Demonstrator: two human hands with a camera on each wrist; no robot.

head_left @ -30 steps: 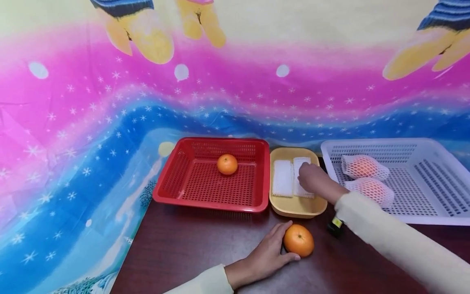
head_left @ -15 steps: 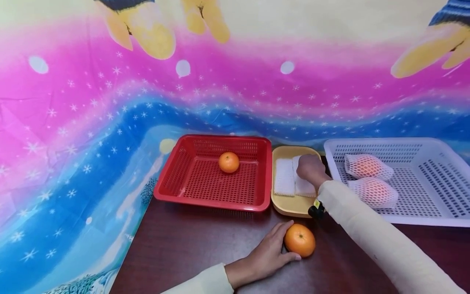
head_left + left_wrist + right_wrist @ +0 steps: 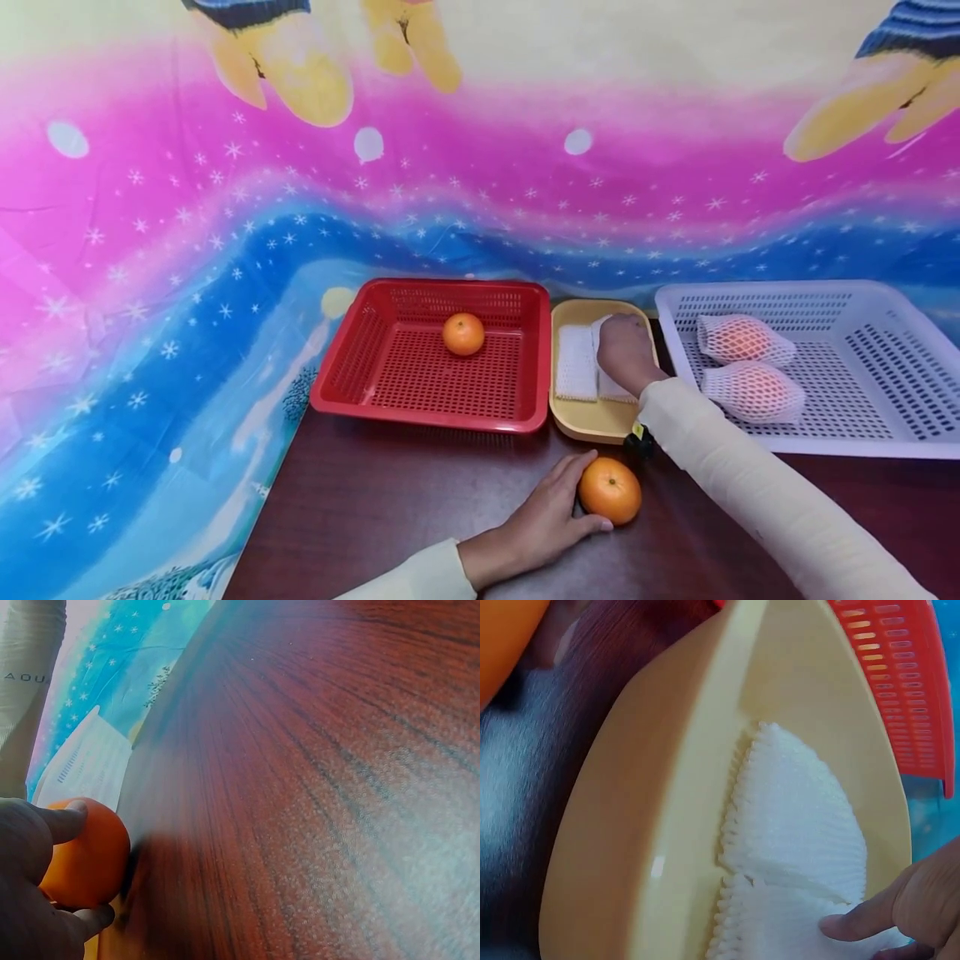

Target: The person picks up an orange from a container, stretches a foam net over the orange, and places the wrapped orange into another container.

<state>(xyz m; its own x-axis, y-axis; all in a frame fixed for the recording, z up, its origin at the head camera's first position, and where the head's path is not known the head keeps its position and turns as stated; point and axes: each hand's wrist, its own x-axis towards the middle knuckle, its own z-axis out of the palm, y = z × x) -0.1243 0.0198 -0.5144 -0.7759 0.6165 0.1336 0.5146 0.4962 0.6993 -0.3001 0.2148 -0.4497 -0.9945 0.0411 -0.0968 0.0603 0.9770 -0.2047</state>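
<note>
My left hand (image 3: 543, 517) holds an orange (image 3: 611, 492) on the dark table, thumb on the near side and fingers on the far side. The left wrist view shows the thumb and a fingertip against opposite sides of this orange (image 3: 90, 855). Over the yellow tray (image 3: 592, 427), my right hand (image 3: 627, 350) pinches one of two white foam net sleeves, hiding much of it in the head view. In the right wrist view the thumb lies on that sleeve (image 3: 772, 922), while the other sleeve (image 3: 795, 810) lies flat beside it.
Left of the tray, a red basket (image 3: 431, 417) holds another orange (image 3: 463, 334). A white basket (image 3: 885, 446) on the right holds two net-wrapped fruits (image 3: 753, 392). Behind everything hangs a colourful printed backdrop (image 3: 480, 192).
My right hand has turned and its forearm has swung left over the tray. One end of the gripped foam net sleeve now lifts a little. The left hand and its orange stay put.
</note>
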